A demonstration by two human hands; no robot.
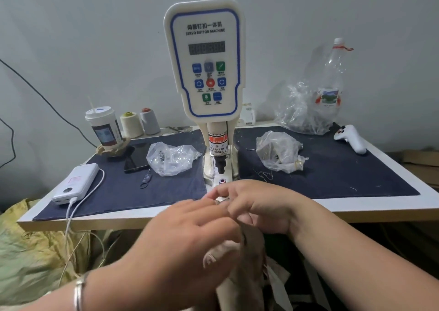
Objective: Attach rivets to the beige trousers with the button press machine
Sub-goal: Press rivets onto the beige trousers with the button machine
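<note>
Trousers [249, 251]: soft beige cloth, bunched, hanging below the table [392, 206] edge between both hands. Left hand [190, 234] grips the fabric, thumb curled underneath. Right hand [256, 206] pinches the top of the cloth, fingers curled, just before the press [206, 68]. Press is glossy cream plastic, a tall rounded panel on a dark felt mat [332, 168]. Crinkled clear bags [280, 151] sit on either side.

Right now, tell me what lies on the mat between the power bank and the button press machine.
In the head view, between the power bank and the button press machine lie a black phone, small thread snips and a clear plastic bag.
</note>
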